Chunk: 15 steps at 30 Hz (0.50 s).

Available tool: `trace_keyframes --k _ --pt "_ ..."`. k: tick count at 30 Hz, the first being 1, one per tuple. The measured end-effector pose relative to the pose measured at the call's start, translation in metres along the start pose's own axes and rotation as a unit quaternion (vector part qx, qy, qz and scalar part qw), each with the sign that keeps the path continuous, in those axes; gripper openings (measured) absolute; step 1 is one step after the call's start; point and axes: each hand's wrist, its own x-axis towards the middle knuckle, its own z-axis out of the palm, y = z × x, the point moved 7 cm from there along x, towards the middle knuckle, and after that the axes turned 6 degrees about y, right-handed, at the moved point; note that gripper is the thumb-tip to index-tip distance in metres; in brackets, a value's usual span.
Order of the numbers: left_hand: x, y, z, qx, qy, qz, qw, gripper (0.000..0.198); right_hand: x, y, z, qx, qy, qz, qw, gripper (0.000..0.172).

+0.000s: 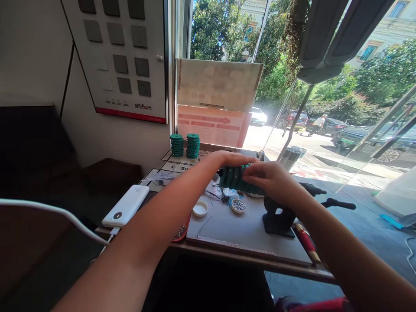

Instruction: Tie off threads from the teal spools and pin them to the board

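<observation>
A green ribbed roll [230, 177], like several discs set side by side, lies level on a black stand with a crank-like handle [277, 223]. My left hand [238, 159] reaches over its top from the left, its fingers drawn together and partly hidden. Against the roll's near side, my right hand [269, 175] has thumb and fingers pinched together. The fingertips of both hands almost meet above the roll; whatever is between them is too small to make out. Below are a round white dish of small grey beads [238, 206] and a shallow white lid [200, 209].
Two stacks of green discs [177, 145] [193, 146] stand at the back left. A white power bank [126, 205] with a cable lies left, near a red tray [184, 229]. A red-handled tool [306, 242] is at the right edge. Window glass rises behind.
</observation>
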Motion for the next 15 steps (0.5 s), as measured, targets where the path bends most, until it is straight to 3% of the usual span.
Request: trace_keyframes --k 15 --pt "-0.0023 0.0012 0.0001 -0.015 0.000 -0.015 1.000 0.051 -0.0043 -0.0080 0.0007 -0.080 0.018 -0.041 0.996 0.015"
